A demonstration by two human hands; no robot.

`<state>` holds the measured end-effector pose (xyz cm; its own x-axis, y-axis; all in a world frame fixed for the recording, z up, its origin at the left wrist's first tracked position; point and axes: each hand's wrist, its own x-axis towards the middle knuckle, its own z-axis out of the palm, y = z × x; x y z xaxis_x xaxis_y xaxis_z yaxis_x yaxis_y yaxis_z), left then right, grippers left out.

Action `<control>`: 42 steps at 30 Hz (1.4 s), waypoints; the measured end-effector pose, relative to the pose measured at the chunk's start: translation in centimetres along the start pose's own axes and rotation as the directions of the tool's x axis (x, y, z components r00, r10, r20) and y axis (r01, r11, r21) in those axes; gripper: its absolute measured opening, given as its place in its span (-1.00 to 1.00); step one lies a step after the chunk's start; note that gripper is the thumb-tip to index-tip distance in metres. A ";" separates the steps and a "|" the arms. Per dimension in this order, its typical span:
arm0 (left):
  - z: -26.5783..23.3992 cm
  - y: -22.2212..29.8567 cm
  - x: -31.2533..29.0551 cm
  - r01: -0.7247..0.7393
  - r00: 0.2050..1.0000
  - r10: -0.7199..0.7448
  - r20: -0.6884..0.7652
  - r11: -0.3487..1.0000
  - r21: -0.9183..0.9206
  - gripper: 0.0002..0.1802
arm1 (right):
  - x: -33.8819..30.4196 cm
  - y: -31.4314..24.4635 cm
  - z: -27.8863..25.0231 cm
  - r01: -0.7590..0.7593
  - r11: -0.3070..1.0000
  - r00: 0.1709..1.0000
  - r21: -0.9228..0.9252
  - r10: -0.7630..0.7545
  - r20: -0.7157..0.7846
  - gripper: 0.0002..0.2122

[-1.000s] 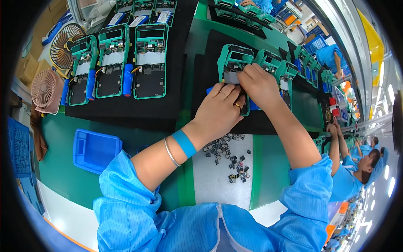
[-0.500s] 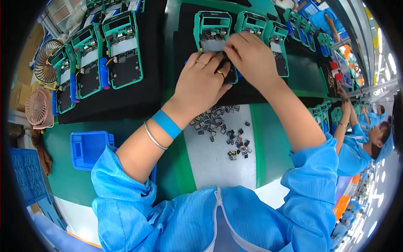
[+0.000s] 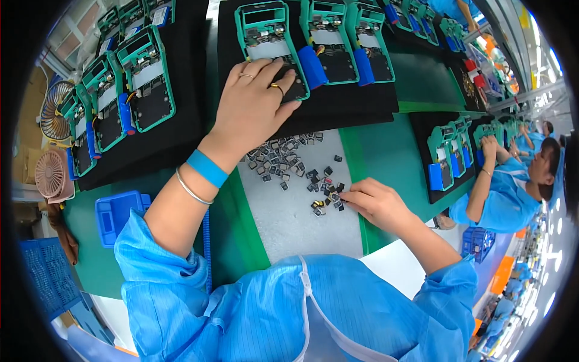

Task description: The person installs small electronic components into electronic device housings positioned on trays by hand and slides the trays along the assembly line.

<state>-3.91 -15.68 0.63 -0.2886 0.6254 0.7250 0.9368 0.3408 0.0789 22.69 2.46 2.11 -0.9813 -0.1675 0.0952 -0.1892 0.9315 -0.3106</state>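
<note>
My left hand (image 3: 256, 99) lies with its fingers stretched over the lower part of a green-framed handheld device housing (image 3: 288, 60), its thumb apart. This housing lies on black matting, with circuit boards and a pale panel showing inside. Lower down, my right hand (image 3: 380, 206) is at the right edge of a cluster of small black square parts (image 3: 325, 196), thumb and fingertips pinched together. Whatever sits between those fingertips is hidden. A larger heap of similar small parts with pale faces (image 3: 277, 158) lies to the left on the grey strip (image 3: 280, 220).
More green housings (image 3: 329, 48) with blue blocks beside them stand to the right, and others (image 3: 146, 84) at left. A blue bin (image 3: 117, 211) and two small fans (image 3: 53, 172) are at left. Another person (image 3: 512, 187) works at the right.
My right hand has left the housing and come down to the small parts. The left hand stays on the housing. The whole view has shifted, with the housings now further left and higher.
</note>
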 end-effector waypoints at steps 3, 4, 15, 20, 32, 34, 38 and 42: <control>-0.4 -0.7 0.2 -0.046 0.998 0.045 0.033 0.999 0.020 -0.53 | -0.6 0.6 0.1 0.049 0.997 0.999 -0.053 -0.050 -0.017 -0.83; -0.6 -0.9 0.3 -0.068 0.996 0.066 0.052 0.997 0.044 -0.53 | -0.8 0.8 0.2 0.065 0.996 0.998 -0.068 -0.067 -0.021 -0.80; -1.4 -0.8 2.0 -0.034 0.993 0.030 0.118 0.999 0.032 -0.41 | -1.4 1.4 1.5 0.017 0.997 0.946 -0.082 -0.042 -0.321 -0.75; -0.3 1.1 4.0 -0.060 0.997 0.062 0.049 0.997 -0.040 -0.41 | -0.7 2.8 1.6 0.033 0.997 0.940 -0.068 -0.054 -0.337 -0.78; 4.6 2.3 6.4 -0.045 0.993 0.045 0.111 0.999 0.006 -0.42 | 2.0 0.9 0.1 0.053 0.955 0.992 -0.291 -0.084 -0.094 -0.89; 4.4 2.2 6.6 -0.052 0.984 0.049 0.169 0.999 0.015 -0.47 | 2.7 -0.1 -0.3 0.012 0.923 0.999 -0.385 0.006 0.046 -0.91; 3.3 2.1 6.7 -0.045 0.971 0.048 0.233 0.999 -0.018 -0.50 | 4.0 -0.8 -0.7 -0.001 0.885 0.977 -0.466 0.100 0.189 -0.91; 3.4 1.4 5.9 -0.045 0.982 0.063 0.176 0.994 -0.100 -0.49 | 7.8 1.0 -5.0 -0.056 0.955 0.930 -0.292 0.156 0.333 -0.96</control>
<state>-4.94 -9.13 2.66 -0.2596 0.7594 0.5966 0.9641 0.2398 0.1142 15.02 3.73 7.27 -0.9543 -0.1178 -0.2746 -0.1153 0.9930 -0.0254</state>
